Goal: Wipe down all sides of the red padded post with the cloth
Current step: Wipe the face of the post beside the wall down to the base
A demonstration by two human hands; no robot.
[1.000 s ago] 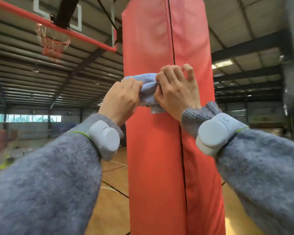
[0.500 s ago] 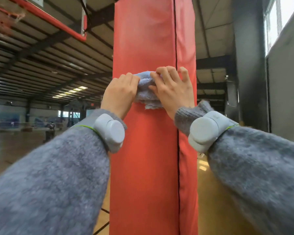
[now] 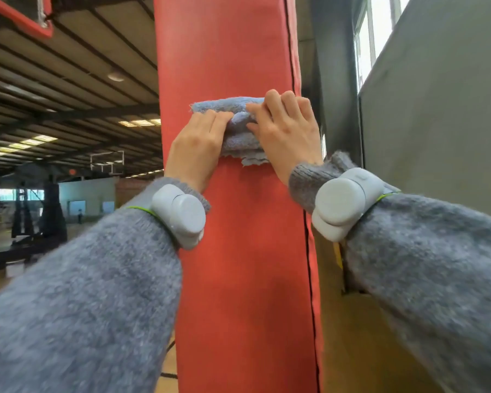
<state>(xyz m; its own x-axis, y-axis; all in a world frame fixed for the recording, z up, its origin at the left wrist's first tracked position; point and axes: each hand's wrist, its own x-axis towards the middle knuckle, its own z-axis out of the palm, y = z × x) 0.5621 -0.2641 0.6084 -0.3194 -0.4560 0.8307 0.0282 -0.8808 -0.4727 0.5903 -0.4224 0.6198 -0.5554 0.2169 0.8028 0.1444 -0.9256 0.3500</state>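
Note:
The red padded post (image 3: 238,279) stands upright straight ahead, with a black seam running down near its right edge. A folded blue-grey cloth (image 3: 238,137) is pressed flat against the post's face at about head height. My left hand (image 3: 196,143) grips the cloth's left part with bent fingers. My right hand (image 3: 287,131) holds its right part, fingers curled over the top fold near the seam. Both arms wear grey knit sleeves and pale wrist devices.
A grey wall panel (image 3: 437,123) with a window (image 3: 377,29) above it stands close on the right, beside a dark pillar (image 3: 335,80). A red backboard frame (image 3: 17,18) hangs at top left. Another hoop stand (image 3: 51,217) is far off on the wooden court.
The view has swung round the post: the seam has shifted from the middle to the right edge and the wall has come close. Both hands stay on the cloth at the same height.

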